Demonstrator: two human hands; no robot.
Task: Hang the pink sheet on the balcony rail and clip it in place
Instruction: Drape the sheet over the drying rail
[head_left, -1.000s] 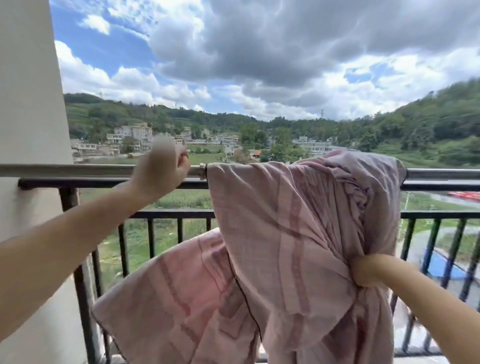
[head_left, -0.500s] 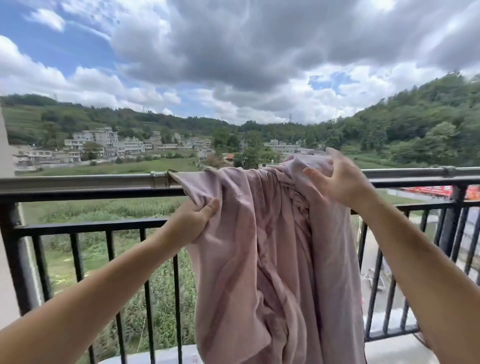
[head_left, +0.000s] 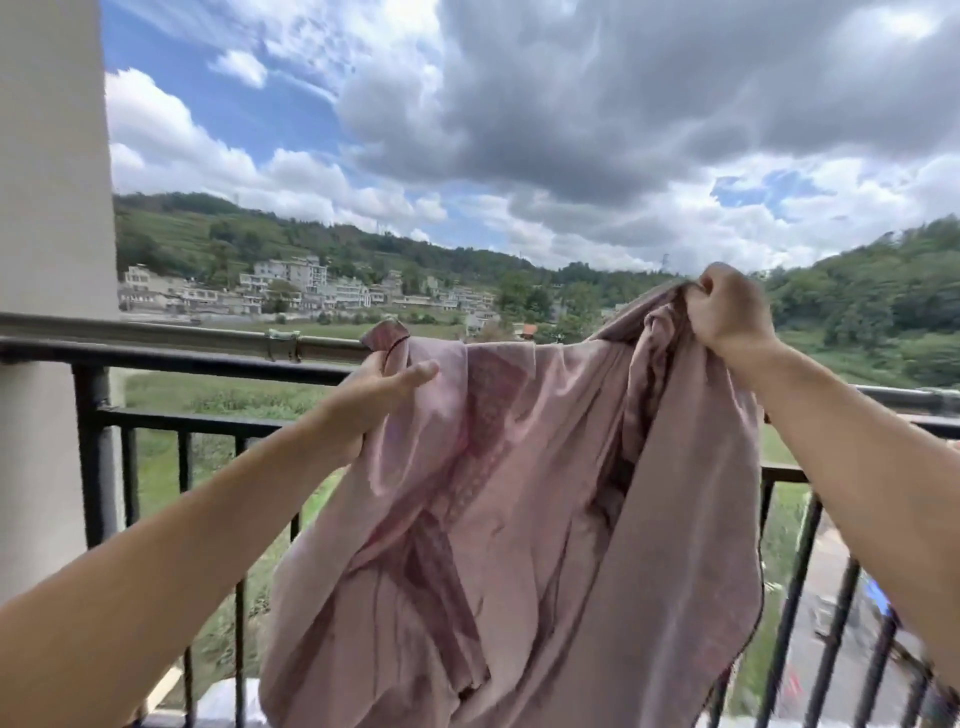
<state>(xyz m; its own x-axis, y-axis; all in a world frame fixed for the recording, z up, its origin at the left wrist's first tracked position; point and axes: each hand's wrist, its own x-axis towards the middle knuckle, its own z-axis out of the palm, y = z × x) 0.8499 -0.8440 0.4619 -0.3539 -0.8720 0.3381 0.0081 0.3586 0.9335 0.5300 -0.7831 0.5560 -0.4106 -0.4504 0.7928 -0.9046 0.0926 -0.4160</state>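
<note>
The pink sheet (head_left: 519, 493) with darker checked stripes hangs bunched in front of the metal balcony rail (head_left: 182, 338), its top edge at rail height. My left hand (head_left: 379, 400) pinches the sheet's upper left corner just below the rail. Up at the right, my right hand (head_left: 727, 312) is closed on a gathered fold of the sheet and holds it above the rail. The sheet hides the rail between my hands. No clip is visible.
A metal clamp (head_left: 283, 345) sits on the rail left of the sheet. Black vertical bars (head_left: 98, 467) run below the rail. A pale wall column (head_left: 52, 260) stands at the left. Fields, houses and hills lie beyond.
My right hand has lifted its fold up and to the right, spreading the sheet wider. My left hand has risen to the upper left corner. The view has swung left, bringing the column back in.
</note>
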